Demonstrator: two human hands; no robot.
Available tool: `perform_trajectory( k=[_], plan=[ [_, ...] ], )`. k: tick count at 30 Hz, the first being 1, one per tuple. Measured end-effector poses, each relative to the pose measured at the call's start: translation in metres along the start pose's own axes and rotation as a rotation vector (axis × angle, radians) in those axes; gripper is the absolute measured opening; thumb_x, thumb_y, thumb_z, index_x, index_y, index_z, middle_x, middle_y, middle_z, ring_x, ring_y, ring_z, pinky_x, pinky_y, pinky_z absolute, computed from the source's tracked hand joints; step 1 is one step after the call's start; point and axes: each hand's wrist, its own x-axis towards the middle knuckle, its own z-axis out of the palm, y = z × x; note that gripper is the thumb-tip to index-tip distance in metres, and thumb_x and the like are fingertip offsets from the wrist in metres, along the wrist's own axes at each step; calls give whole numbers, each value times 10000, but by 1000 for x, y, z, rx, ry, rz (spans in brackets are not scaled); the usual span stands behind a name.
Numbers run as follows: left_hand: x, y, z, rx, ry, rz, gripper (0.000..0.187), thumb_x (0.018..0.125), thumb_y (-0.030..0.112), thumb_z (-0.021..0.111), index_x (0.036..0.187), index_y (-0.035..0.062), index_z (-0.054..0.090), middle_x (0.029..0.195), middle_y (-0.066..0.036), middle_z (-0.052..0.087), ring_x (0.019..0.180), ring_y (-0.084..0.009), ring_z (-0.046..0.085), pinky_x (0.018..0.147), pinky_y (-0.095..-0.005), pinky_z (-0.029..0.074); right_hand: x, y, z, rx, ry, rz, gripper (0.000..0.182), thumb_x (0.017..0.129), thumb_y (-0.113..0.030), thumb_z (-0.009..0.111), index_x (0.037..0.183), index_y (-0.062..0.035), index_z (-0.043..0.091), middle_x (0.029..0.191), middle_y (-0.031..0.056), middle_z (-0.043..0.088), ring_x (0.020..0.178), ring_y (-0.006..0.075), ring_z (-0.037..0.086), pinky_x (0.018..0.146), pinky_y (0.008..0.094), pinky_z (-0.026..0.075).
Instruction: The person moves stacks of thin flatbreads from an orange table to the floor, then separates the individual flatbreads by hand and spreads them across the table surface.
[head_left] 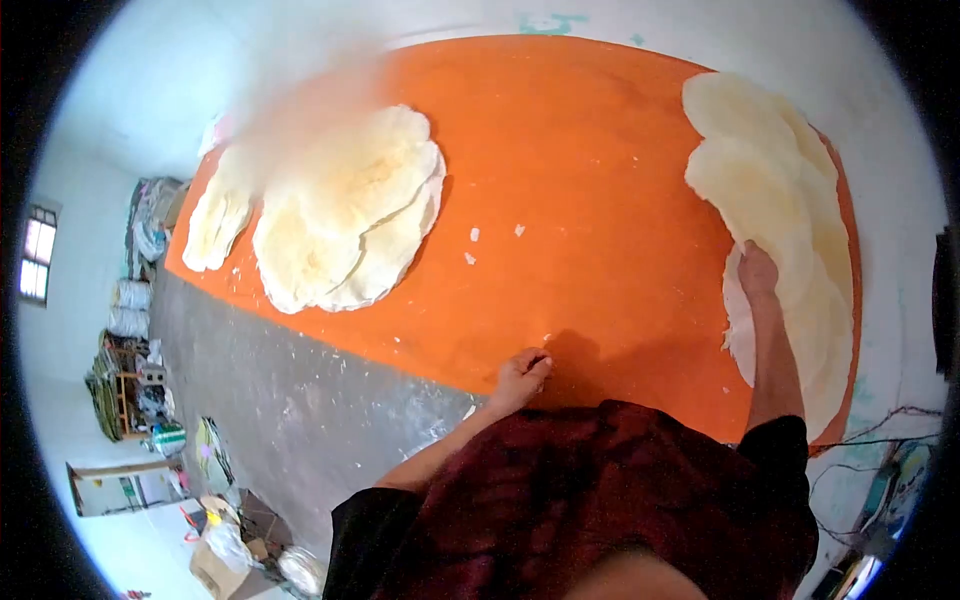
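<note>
My right hand (760,268) is closed on the left edge of a thin, cream-coloured sheet in the overlapping row of sheets (800,240) along the table's right end. These sheets are roundish with wavy edges, their middles faintly yellow. Over the near edge of the orange table (570,200), my left hand (523,376) has its fingers curled together; a small dark spot shows between them, and I cannot make out whether it is an object. A stack of similar sheets (340,220) lies on the left part of the table, with a smaller folded pile (220,215) beside it.
Small white scraps (474,235) dot the orange surface. Grey floor (330,400) runs along the near left side. Bundles and a rack (125,390) line the left wall, with a cardboard box (225,560) lower down. Cables (890,430) hang at right. A blur covers the upper left.
</note>
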Motion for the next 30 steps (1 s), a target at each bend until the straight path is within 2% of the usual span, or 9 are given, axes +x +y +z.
perform_trajectory(
  k=[4,5,7,9,12,16,23,26,30],
  plan=[
    [10,18,-11,-44,-72,-91,227,847,225,519,916,10,536,701,-18,539,621,-97,533,535,-237,431,-16,-58,-43,247,-68,-291,290,741,-187,527,992,-46,555,939,195,585,894,327,550,769,405,443],
    [17,24,-10,-70,-115,-136,240,846,229,521,938,8,536,725,-24,554,651,-107,549,565,-240,447,-32,-83,-48,600,-210,-266,310,739,-176,522,1002,-15,554,954,191,586,897,292,556,778,377,434],
    [53,3,-4,-32,-59,149,350,827,248,554,1086,19,501,922,-98,567,887,-174,546,786,-293,443,-61,-135,-48,840,-315,-274,283,777,-178,512,983,11,554,865,123,602,805,230,556,720,357,450],
    [54,45,-2,-206,-138,119,587,794,251,598,1274,46,329,1159,-149,459,1102,-237,425,954,-348,325,-91,-187,-58,1071,-628,-216,246,824,-246,478,924,-37,563,730,24,566,624,128,529,537,307,466],
    [55,68,2,-473,-295,211,770,761,245,634,1340,61,162,1243,-139,363,1169,-257,350,983,-372,281,-121,-241,-76,1148,-867,-163,333,837,-320,463,988,-32,531,771,37,559,665,138,536,515,283,459],
    [39,83,-8,-478,-292,270,807,733,146,657,1337,72,127,1240,-109,354,1155,-216,359,959,-341,315,-132,-255,-75,1241,-895,-133,372,834,-332,468,1036,-23,515,795,48,559,678,145,538,543,274,463],
    [62,55,-38,-480,32,-138,328,845,146,509,1141,8,485,970,-106,575,897,-191,555,775,-310,454,-116,-234,-31,1268,-623,-141,256,826,-201,545,990,-7,575,837,24,597,717,104,554,649,272,471],
    [73,77,-77,-505,83,-54,259,842,158,513,1015,-30,557,898,-100,594,794,-177,573,706,-294,467,-84,-178,-54,1371,-551,-77,298,811,-207,559,1024,1,577,893,48,610,793,144,571,739,284,460],
    [101,127,-138,-319,48,77,255,833,151,522,972,-61,558,902,-99,593,768,-164,567,682,-291,461,-49,-81,-73,1132,-252,68,232,811,-208,549,972,-47,591,804,-11,585,677,97,536,641,257,444]
  ],
)
